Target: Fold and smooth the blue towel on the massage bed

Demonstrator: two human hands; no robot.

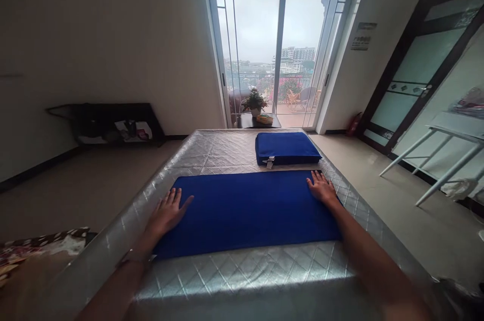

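A blue cloth point(249, 215), folded into a long flat rectangle, lies across the table. On its left edge rests my left hand point(168, 212), palm down with the fingers spread and the thumb reaching over the fabric. My right hand point(322, 187) lies flat on the far right corner, fingers stretched out. Just beyond the cloth sits a thicker folded blue bundle point(287, 147), with a small whitish tag point(269, 162) at its near left side. Under everything is a silvery quilted table cover point(212, 152).
Behind the table, a small dark stand point(245, 122) carries a potted plant point(255, 102) and a yellowish box point(264, 119) before sliding glass doors point(282, 44). A white-legged table point(449, 175) stands right, a dark low rack point(117, 124) left. A fire extinguisher point(354, 124) is near the door.
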